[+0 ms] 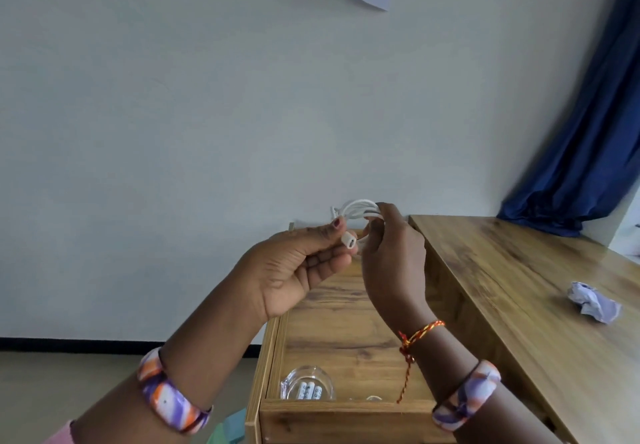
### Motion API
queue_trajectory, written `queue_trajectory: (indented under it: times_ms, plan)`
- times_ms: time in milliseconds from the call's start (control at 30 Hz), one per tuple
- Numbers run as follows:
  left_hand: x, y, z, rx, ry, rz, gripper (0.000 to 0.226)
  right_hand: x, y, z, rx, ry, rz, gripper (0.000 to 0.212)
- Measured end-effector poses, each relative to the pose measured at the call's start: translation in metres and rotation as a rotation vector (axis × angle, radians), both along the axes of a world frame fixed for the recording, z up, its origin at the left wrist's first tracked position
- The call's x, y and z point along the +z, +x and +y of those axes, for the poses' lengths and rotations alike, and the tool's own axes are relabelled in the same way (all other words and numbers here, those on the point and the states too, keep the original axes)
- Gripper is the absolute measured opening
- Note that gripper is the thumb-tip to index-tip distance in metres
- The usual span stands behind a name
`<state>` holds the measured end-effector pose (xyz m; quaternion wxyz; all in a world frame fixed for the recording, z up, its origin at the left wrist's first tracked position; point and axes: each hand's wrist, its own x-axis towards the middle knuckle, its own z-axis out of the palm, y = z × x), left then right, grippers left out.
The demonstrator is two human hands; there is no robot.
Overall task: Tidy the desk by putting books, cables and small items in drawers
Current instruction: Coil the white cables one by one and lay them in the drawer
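Both my hands are raised above an open wooden drawer [346, 412] and share a coiled white cable [358, 209]. My left hand [298, 270] pinches the cable's white connector end between thumb and fingers. The fingers of my right hand [393, 256] curl around the cable's loops. Inside the drawer near its front stands a clear glass dish [306, 386] with three white batteries in it.
The wooden desk top [519, 288] stretches to the right, with a crumpled paper ball [594, 301] on it. A blue curtain [588, 132] hangs at the far right. A pale wall lies ahead, floor at lower left.
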<state>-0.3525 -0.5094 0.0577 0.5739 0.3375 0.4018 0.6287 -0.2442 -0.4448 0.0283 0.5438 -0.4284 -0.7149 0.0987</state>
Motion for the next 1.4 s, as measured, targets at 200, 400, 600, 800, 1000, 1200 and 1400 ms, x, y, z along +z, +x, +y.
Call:
queue_trajectory:
  times_ms: [200, 400, 600, 800, 1000, 1200, 1400]
  plan:
    - [-0.013, 0.024, -0.001, 0.161, 0.045, 0.260, 0.020, -0.002, 0.016, -0.018, 0.110, -0.042, -0.004, 0.022]
    - [-0.015, 0.042, 0.001, 0.145, 0.146, 0.221, 0.024, 0.004, 0.044, -0.024, 0.477, -0.326, 0.165, 0.024]
    - [-0.015, 0.061, 0.009, 0.351, 0.265, 0.552, 0.022, 0.015, 0.077, -0.037, 0.691, -0.580, 0.341, 0.022]
    - [-0.024, 0.079, 0.011, 0.711, 0.477, 1.070, 0.008, 0.008, 0.089, -0.041, 0.524, -0.384, 0.210, 0.007]
    - [-0.011, 0.073, 0.000, 0.135, 0.394, 0.516, 0.017, 0.015, 0.105, -0.040, 0.556, -0.439, 0.369, 0.009]
    - [-0.001, 0.048, 0.010, 0.009, 0.449, 1.058, 0.054, 0.014, 0.119, -0.031, 0.595, -0.540, 0.414, 0.018]
    - [0.010, 0.040, 0.009, 0.042, 0.342, 1.672, 0.063, 0.008, 0.124, -0.024, 0.566, -0.468, 0.298, 0.016]
